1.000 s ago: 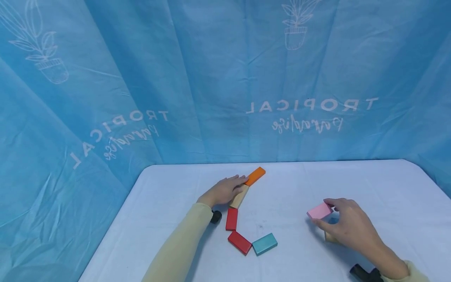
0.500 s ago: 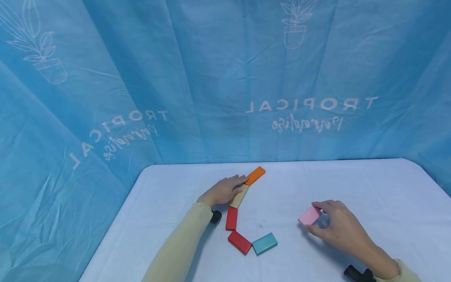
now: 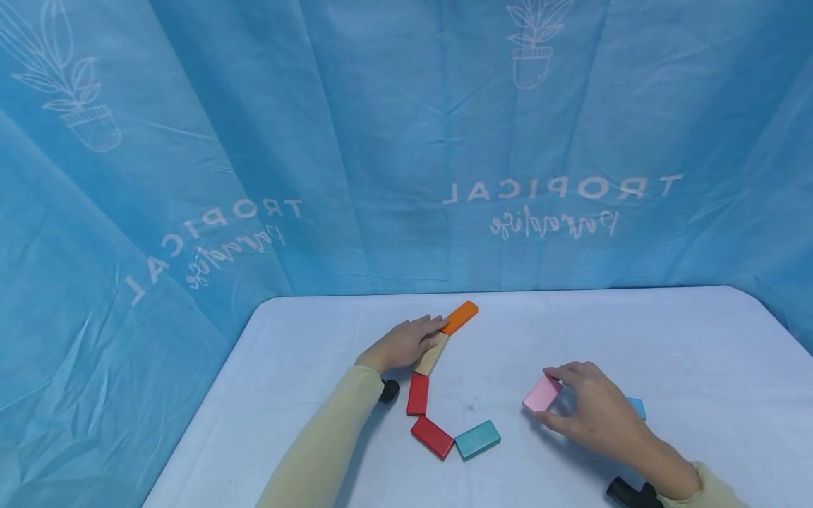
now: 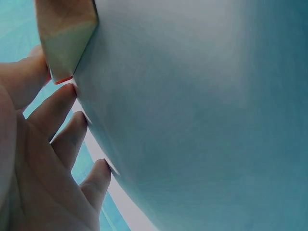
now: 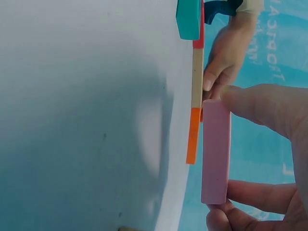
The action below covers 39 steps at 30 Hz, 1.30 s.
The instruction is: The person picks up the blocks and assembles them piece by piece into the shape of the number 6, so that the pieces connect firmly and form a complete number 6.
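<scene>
The left hand (image 3: 401, 346) rests, fingers relaxed, by the orange block (image 3: 460, 317). The right hand (image 3: 591, 409) pinches the pink block (image 3: 542, 394); best move gently.

Wears plain pale-yellow left sleeve (image 3: 320, 448) and matching right sleeve (image 3: 706, 488), wrist-length, plus rounded black left wrist device (image 3: 390, 391) and black right wrist device (image 3: 625, 492).

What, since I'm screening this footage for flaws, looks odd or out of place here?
The lettering on the blue curtain reads backwards, as if mirrored or seen from behind. A small grey mark shows on the white table beyond the teal block. Nothing looks spilled, and the pink block shows no damage.
</scene>
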Available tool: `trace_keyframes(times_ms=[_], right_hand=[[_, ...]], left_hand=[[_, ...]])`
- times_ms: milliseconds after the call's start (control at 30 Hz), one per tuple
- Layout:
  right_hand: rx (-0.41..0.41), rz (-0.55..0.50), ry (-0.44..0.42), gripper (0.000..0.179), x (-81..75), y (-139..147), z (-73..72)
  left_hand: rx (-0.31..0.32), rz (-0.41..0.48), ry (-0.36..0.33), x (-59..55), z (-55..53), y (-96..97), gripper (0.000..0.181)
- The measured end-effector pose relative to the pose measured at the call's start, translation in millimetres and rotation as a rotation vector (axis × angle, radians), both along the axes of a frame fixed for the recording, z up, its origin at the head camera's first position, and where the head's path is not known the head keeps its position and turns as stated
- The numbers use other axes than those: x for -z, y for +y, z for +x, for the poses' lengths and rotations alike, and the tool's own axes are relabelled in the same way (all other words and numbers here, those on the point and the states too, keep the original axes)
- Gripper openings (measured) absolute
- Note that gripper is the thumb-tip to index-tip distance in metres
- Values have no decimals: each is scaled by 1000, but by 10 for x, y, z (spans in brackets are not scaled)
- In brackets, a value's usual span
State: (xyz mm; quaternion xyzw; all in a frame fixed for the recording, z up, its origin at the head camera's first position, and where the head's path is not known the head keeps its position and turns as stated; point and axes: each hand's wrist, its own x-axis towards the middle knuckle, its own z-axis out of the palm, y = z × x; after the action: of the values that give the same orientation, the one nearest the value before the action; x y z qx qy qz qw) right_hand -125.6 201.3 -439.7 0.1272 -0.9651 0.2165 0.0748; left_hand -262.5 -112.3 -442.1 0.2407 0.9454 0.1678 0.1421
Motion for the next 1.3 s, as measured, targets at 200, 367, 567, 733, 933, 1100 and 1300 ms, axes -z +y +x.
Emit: trace_keyframes(times_ms=[200,367,567,733,933,1100,1300], right_hand=[[-32,3,-27,67,-4,-45,-24],[-42,15,-84,69,-14,-96,-47],[-47,31,-127,72,-8,-165,-60],[-65,36,-150,72,24,-209,-69],[-77,49,-157,72,61,-254,-76],[-90,54,-159,71,68,-287,-78],[-113,59,-173,70,72,-308,-85]], left_hand=[[6,6,6,-4,5,-4,52],[7,3,9,-3,-1,-4,52],[4,-4,9,10,-13,-7,52],[0,-4,8,28,-25,-10,52],[-2,0,8,25,-17,-9,53],[0,-2,11,17,-11,-11,53],[10,-1,13,11,-17,-12,53]])
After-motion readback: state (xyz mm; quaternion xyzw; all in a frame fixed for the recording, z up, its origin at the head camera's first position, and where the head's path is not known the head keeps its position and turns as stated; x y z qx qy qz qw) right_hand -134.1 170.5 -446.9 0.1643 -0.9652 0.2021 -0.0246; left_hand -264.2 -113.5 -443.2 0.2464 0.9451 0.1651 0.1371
